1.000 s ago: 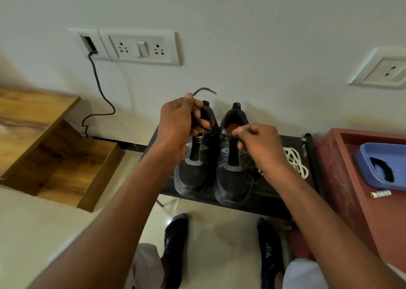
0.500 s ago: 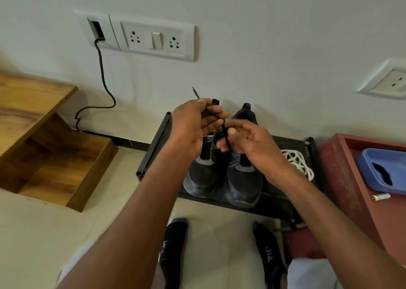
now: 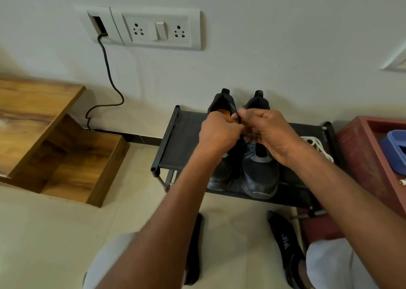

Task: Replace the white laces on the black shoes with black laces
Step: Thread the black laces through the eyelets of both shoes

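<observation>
Left hand (image 3: 219,132) and right hand (image 3: 271,132) meet, fingers curled.

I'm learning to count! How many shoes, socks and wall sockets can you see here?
Black mesh shoes on the rack: 2
Black socks on the feet: 2
White three-pin wall sockets in the full plate: 2
Total: 6

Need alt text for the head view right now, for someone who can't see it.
Both hands meet above two black shoes on a low black rack: the left hand and right hand each pinch a black lace. Removed white laces lie on the rack to the right, against a wall with a socket panel.
</observation>
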A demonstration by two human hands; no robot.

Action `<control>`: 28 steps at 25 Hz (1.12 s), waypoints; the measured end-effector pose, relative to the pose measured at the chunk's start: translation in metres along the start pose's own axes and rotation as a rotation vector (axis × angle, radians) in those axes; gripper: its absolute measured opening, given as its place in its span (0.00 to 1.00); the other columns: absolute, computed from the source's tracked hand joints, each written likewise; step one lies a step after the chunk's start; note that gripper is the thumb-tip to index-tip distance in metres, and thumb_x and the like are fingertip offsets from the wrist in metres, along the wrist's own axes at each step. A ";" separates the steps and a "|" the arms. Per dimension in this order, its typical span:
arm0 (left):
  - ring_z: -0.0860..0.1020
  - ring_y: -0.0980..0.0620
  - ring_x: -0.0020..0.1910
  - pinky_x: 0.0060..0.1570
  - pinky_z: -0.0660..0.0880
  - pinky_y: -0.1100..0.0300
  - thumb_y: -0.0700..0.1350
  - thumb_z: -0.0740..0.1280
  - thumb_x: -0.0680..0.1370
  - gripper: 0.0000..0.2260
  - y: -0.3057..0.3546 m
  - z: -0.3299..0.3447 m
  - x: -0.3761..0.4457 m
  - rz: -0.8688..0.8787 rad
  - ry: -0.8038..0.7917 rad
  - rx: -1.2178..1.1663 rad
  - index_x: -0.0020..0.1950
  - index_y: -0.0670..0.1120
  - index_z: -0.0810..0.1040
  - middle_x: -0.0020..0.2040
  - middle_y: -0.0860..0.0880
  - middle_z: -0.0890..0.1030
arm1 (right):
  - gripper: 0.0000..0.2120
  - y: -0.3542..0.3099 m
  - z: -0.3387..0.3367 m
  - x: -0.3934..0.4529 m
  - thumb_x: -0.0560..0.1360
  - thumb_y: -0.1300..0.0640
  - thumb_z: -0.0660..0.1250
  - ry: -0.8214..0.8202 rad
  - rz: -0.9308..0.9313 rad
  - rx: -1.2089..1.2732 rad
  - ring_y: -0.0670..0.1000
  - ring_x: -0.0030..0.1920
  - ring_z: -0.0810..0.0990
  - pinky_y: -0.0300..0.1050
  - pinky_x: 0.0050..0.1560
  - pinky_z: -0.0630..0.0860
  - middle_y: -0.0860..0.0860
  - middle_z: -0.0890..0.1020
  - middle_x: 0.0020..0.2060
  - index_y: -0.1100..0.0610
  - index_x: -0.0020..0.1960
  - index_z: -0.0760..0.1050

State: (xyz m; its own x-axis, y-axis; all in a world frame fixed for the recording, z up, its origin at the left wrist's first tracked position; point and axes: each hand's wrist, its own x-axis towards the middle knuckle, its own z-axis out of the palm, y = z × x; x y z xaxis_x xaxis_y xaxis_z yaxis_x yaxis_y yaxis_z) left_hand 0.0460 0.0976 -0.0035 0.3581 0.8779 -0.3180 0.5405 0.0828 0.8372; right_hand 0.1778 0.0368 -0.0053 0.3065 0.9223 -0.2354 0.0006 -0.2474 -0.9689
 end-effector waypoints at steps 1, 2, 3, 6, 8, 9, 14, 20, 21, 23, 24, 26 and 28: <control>0.82 0.45 0.36 0.35 0.76 0.56 0.46 0.70 0.79 0.10 0.001 0.001 0.003 0.002 -0.012 0.027 0.45 0.40 0.86 0.42 0.41 0.86 | 0.09 0.002 0.002 0.000 0.81 0.51 0.71 0.007 -0.001 0.026 0.49 0.45 0.83 0.48 0.51 0.79 0.58 0.87 0.50 0.55 0.54 0.87; 0.83 0.46 0.35 0.34 0.76 0.58 0.46 0.71 0.79 0.10 0.003 0.000 0.004 0.020 -0.034 0.051 0.45 0.41 0.86 0.40 0.42 0.86 | 0.07 0.004 0.002 0.001 0.81 0.54 0.71 0.041 -0.010 0.074 0.49 0.44 0.83 0.48 0.51 0.79 0.57 0.87 0.48 0.55 0.53 0.87; 0.82 0.49 0.34 0.34 0.76 0.60 0.46 0.71 0.79 0.09 0.003 -0.003 0.004 0.050 -0.074 0.097 0.45 0.42 0.86 0.39 0.44 0.86 | 0.06 0.006 -0.001 0.003 0.81 0.56 0.71 0.085 -0.014 0.121 0.49 0.43 0.83 0.47 0.50 0.80 0.56 0.87 0.46 0.56 0.53 0.86; 0.82 0.50 0.39 0.44 0.82 0.54 0.49 0.72 0.78 0.04 -0.009 -0.009 0.006 0.117 -0.120 0.439 0.47 0.49 0.85 0.42 0.49 0.84 | 0.08 0.009 -0.012 0.004 0.83 0.62 0.67 0.123 0.008 0.055 0.48 0.37 0.82 0.43 0.42 0.77 0.53 0.84 0.40 0.56 0.54 0.85; 0.83 0.47 0.40 0.45 0.84 0.49 0.49 0.72 0.78 0.04 -0.020 -0.009 0.007 0.095 -0.072 0.670 0.49 0.50 0.83 0.45 0.48 0.83 | 0.10 0.018 -0.019 0.004 0.83 0.62 0.66 0.083 -0.030 -0.268 0.44 0.34 0.79 0.37 0.40 0.74 0.49 0.84 0.38 0.54 0.52 0.86; 0.83 0.47 0.39 0.45 0.84 0.48 0.50 0.72 0.78 0.04 -0.024 -0.008 0.006 0.081 -0.072 0.704 0.50 0.51 0.82 0.46 0.48 0.83 | 0.10 0.023 -0.020 0.003 0.83 0.60 0.67 0.049 -0.064 -0.424 0.42 0.34 0.80 0.35 0.40 0.74 0.45 0.85 0.37 0.51 0.51 0.87; 0.84 0.46 0.41 0.48 0.84 0.46 0.48 0.67 0.81 0.09 -0.030 -0.008 0.003 0.040 -0.109 0.669 0.60 0.49 0.77 0.46 0.47 0.81 | 0.02 0.039 -0.018 -0.005 0.77 0.48 0.75 -0.027 -0.199 -0.833 0.42 0.41 0.83 0.41 0.43 0.80 0.42 0.85 0.38 0.45 0.48 0.86; 0.84 0.52 0.35 0.37 0.82 0.59 0.44 0.67 0.84 0.12 -0.033 -0.018 0.001 0.002 -0.239 0.581 0.67 0.53 0.78 0.38 0.49 0.81 | 0.03 0.042 -0.013 0.002 0.77 0.48 0.76 0.015 -0.208 -0.917 0.45 0.41 0.82 0.46 0.45 0.81 0.42 0.83 0.38 0.46 0.47 0.86; 0.84 0.53 0.33 0.33 0.80 0.62 0.45 0.69 0.83 0.11 -0.033 -0.018 0.002 -0.017 -0.244 0.541 0.65 0.53 0.79 0.37 0.49 0.82 | 0.03 0.045 -0.011 0.002 0.77 0.47 0.76 0.016 -0.190 -0.921 0.46 0.42 0.83 0.47 0.45 0.82 0.42 0.84 0.39 0.46 0.47 0.86; 0.83 0.52 0.32 0.30 0.77 0.63 0.45 0.70 0.83 0.09 -0.029 -0.017 0.002 -0.083 -0.266 0.437 0.63 0.51 0.79 0.37 0.47 0.83 | 0.03 0.051 -0.009 0.001 0.77 0.47 0.76 0.036 -0.169 -0.928 0.47 0.42 0.83 0.49 0.46 0.83 0.43 0.84 0.39 0.46 0.47 0.86; 0.82 0.51 0.33 0.30 0.77 0.63 0.43 0.68 0.83 0.08 -0.028 -0.016 0.002 -0.119 -0.267 0.383 0.62 0.50 0.79 0.37 0.46 0.83 | 0.03 0.053 -0.007 0.000 0.77 0.48 0.75 0.049 -0.171 -0.936 0.48 0.42 0.83 0.50 0.46 0.83 0.44 0.85 0.40 0.46 0.48 0.86; 0.81 0.49 0.35 0.33 0.76 0.60 0.39 0.63 0.85 0.08 -0.028 -0.015 0.002 -0.177 -0.263 0.304 0.60 0.47 0.79 0.37 0.45 0.81 | 0.03 0.055 -0.003 -0.001 0.78 0.49 0.75 0.071 -0.188 -0.982 0.50 0.44 0.84 0.51 0.46 0.83 0.46 0.86 0.41 0.46 0.49 0.86; 0.81 0.49 0.36 0.35 0.75 0.59 0.37 0.59 0.85 0.11 -0.030 -0.015 0.004 -0.222 -0.264 0.241 0.60 0.46 0.79 0.36 0.45 0.80 | 0.04 0.055 0.002 -0.001 0.78 0.49 0.73 0.074 -0.192 -1.036 0.52 0.44 0.84 0.51 0.46 0.84 0.47 0.86 0.42 0.45 0.50 0.86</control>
State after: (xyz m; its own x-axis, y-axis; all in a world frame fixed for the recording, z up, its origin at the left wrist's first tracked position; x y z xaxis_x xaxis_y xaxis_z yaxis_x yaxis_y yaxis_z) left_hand 0.0201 0.1053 -0.0229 0.3788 0.6979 -0.6079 0.7780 0.1157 0.6176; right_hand 0.1761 0.0230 -0.0584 0.2727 0.9610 -0.0461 0.8569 -0.2644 -0.4425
